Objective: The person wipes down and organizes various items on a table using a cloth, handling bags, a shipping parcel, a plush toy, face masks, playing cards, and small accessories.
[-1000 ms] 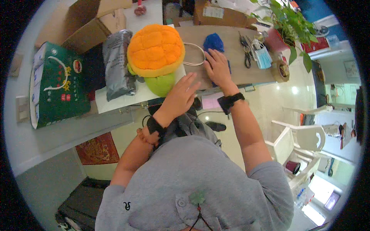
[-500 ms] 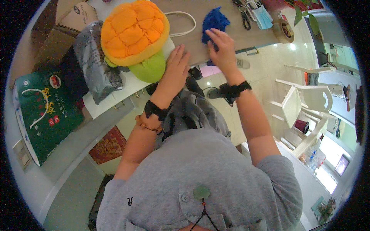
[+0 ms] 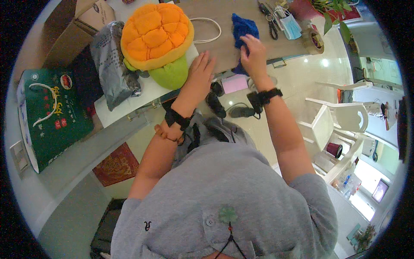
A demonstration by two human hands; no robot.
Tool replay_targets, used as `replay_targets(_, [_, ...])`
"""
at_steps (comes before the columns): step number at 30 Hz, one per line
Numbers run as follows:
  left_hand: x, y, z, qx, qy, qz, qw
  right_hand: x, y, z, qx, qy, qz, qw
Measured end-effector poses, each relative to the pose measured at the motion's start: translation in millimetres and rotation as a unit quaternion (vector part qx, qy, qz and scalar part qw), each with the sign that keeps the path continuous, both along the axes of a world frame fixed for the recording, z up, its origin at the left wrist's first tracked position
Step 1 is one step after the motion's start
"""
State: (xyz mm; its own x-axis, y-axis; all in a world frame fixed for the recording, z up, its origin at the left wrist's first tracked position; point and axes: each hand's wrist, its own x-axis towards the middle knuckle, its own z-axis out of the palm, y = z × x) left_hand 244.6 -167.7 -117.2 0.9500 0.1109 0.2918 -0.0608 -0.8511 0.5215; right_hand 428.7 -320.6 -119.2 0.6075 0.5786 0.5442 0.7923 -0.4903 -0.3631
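My left hand (image 3: 199,77) lies with its fingers stretched out at the table's front edge, beside a plush turtle with an orange quilted shell (image 3: 157,34) and a green head (image 3: 170,73). It holds nothing. My right hand (image 3: 255,58) is at a crumpled dark blue cloth (image 3: 245,28), its thumb and fingers bent around the near part. Part of the cloth hangs down over the table edge below the hand. The fingertips are partly lost against the cloth. Black straps circle both wrists.
Left of the turtle lies a grey plastic bag (image 3: 111,64), near a cardboard box (image 3: 95,19) and a green paper bag (image 3: 56,116). At the table's right are scissors (image 3: 272,28), a blue mask (image 3: 291,28) and a tape roll (image 3: 313,41). A white chair (image 3: 319,123) stands at right.
The blue cloth's far end has changed shape, its raised tip now further left. My right hand stays at it, fingers a little more bent. The whole view has shifted slightly.
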Motion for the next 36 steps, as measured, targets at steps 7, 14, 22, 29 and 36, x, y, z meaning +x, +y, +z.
replay_targets(7, [-1,0,2,-0.008,0.02,0.005,1.0,36,-30,8,-0.012,0.016,0.02,1.0])
replay_targets(14, [6,-9,12,0.005,0.023,0.037,0.999,24,0,12,0.078,0.047,0.053,0.994])
replay_targets(22, [41,-47,23,-0.041,0.031,0.154,0.987,80,-2,14,-0.002,0.052,0.135,0.99])
replay_targets(29, [89,-72,18,-0.044,0.026,0.171,0.984,159,100,1,-0.094,0.037,0.014,0.995])
replay_targets(36, [87,-71,30,-0.079,0.062,0.178,0.979,133,112,9,-0.125,-0.029,0.337,0.933])
